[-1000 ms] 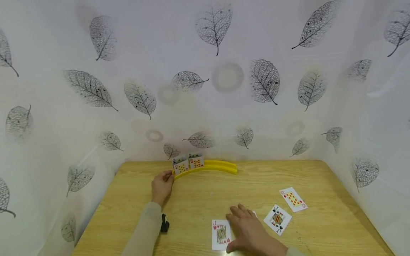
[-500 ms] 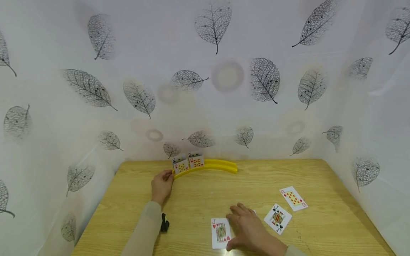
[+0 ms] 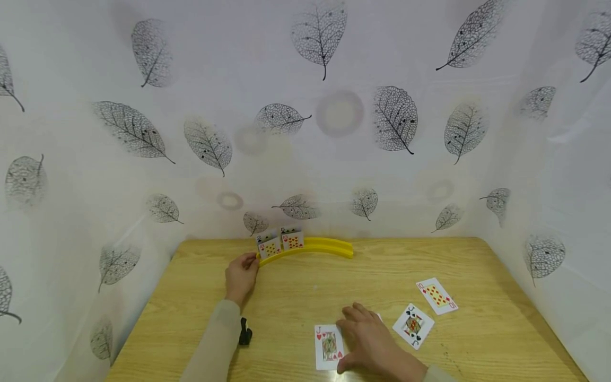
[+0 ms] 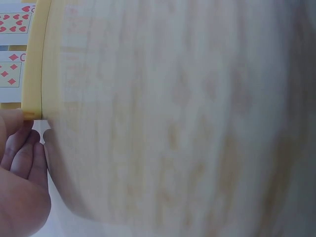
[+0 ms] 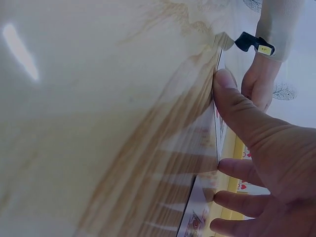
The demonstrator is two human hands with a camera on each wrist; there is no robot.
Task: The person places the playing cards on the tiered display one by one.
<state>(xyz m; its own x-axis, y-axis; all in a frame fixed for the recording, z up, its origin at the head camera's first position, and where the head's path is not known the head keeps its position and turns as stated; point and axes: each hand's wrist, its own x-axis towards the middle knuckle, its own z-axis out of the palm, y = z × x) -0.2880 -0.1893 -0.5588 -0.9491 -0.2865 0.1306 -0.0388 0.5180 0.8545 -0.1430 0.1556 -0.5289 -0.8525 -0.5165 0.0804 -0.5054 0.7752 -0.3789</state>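
Note:
At the back of the table, my left hand (image 3: 241,277) pinches the left end of a curved yellow card holder (image 3: 329,246). In the left wrist view the thumb lies on the holder's end (image 4: 33,111), with the other fingers folded below. Several playing cards stand in it, a red diamond card (image 3: 269,249) and a red heart card (image 3: 293,242) in front of black-suited ones. My right hand (image 3: 369,339) is spread low over the table near the front, thumb and index fingertip at the right edge of a face-up jack of hearts (image 3: 329,347). Another card's white corner (image 3: 380,317) peeks out behind this hand.
Right of my right hand lie a face-up jack of spades (image 3: 413,327) and a ten of diamonds (image 3: 436,296). A black device (image 3: 245,333) sits at the left wrist. A leaf-patterned white curtain (image 3: 305,164) surrounds the wooden table (image 3: 296,297) at the back and sides.

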